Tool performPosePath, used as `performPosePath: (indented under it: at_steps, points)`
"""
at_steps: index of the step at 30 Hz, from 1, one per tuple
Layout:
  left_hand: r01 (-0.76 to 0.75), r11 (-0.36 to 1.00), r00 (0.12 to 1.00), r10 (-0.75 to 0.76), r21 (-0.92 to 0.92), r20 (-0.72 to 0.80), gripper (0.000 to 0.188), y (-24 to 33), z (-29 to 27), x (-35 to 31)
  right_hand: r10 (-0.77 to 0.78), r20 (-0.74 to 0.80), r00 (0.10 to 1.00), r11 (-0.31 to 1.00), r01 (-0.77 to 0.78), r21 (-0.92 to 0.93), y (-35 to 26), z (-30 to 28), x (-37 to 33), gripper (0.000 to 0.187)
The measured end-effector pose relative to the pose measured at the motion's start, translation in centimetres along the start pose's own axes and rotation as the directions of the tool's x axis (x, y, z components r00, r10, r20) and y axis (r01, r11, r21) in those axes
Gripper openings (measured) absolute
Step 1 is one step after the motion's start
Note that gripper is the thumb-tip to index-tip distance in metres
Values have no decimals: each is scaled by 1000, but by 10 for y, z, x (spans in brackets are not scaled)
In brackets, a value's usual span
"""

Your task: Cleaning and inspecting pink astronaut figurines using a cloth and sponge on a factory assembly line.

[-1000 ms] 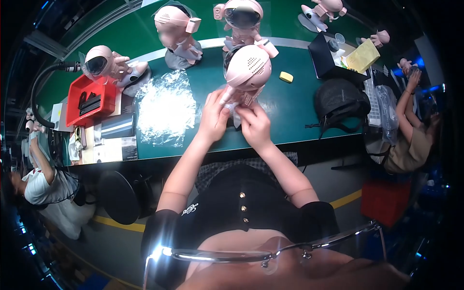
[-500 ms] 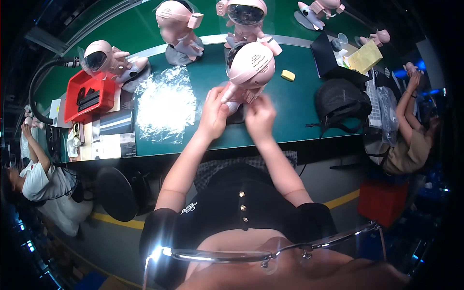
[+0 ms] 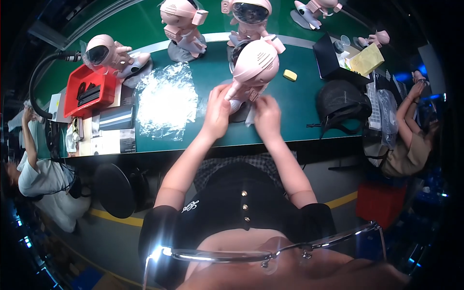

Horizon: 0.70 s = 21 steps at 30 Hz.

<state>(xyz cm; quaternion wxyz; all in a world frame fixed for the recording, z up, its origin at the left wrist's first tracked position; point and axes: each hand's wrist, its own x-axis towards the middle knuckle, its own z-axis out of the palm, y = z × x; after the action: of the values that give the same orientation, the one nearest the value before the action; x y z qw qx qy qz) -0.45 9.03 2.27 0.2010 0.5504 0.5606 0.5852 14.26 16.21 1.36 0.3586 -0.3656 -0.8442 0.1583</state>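
Observation:
A pink astronaut figure (image 3: 257, 63) with a round helmet stands on the green table in front of me, on a grey base largely hidden by my hands. My left hand (image 3: 217, 111) is closed around its left side, low on the body. On the other side, my right hand (image 3: 267, 116) is curled, its fingertips close to the figure's lower body. A small whitish cloth (image 3: 250, 116) pokes out from under those fingers. Its full shape is hidden.
More pink astronaut figures (image 3: 183, 29) stand along the back. To the left are crinkled clear plastic (image 3: 166, 101) and a red bin (image 3: 91, 92) of black parts. A yellow block (image 3: 290, 75), a black box (image 3: 333, 58) and a black bag (image 3: 343, 106) lie right. People work at both sides.
My right hand has shifted slightly down and right, and the whitish cloth now shows beneath it. The figure has turned a little. At the far left, a co-worker's arm has risen.

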Motion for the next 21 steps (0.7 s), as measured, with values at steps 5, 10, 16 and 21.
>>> performPosePath:
  at_steps: [5,10,16,21]
  points:
    - [65,996,982,-54,54,-181,65,30,48,-21,127,91,988,989,-133,64,-3,-24,2,20]
    - [106,971,976,-143,-216,-165,70,28,66,-52,252,221,942,873,-320,368,-2,-78,-21,16]
    - [-81,996,981,74,-38,-178,49,35,17,-74,308,131,942,765,-328,554,-43,-63,-58,20]
    - [377,495,865,-489,-783,108,28,25,20,-87,-71,223,972,943,-7,331,-72,-59,-37,21]
